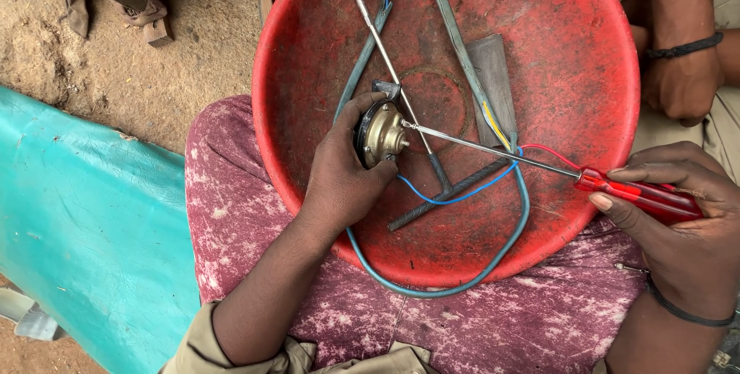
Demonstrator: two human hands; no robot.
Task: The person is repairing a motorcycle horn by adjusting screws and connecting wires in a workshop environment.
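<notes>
A round brass-coloured metal part with a black rim [381, 135] is gripped in my left hand [343, 177] over a red plastic basin [593, 58] that rests on my lap. My right hand [678, 212] holds a screwdriver with a red handle [644, 195]; its long shaft reaches left and the tip touches the top edge of the part. A grey-blue cable [493, 254] with thin blue and red wires loops through the basin from the part.
A T-shaped metal tool [401, 89] and a flat grey metal piece [493, 81] lie in the basin. Another person's hand with a black wristband [682, 81] sits at the upper right. A teal sheet [85, 228] lies left on sandy ground.
</notes>
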